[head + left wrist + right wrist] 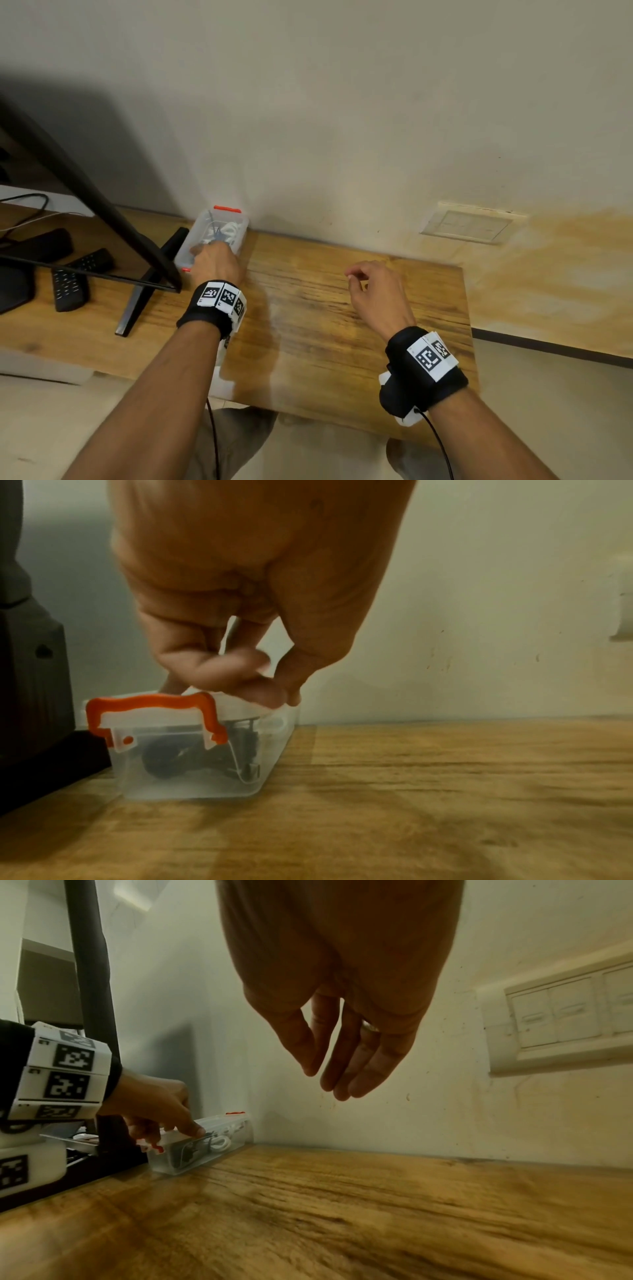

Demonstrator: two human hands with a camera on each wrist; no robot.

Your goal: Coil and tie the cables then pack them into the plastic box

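Left hand (214, 262) presses plastic box (192, 764) lid — right hand (375, 293) idle.

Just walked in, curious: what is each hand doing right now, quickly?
Left hand: fingers curled, fingertips pressing down on the box lid.
Right hand: open, fingers relaxed, holding nothing, above the table.
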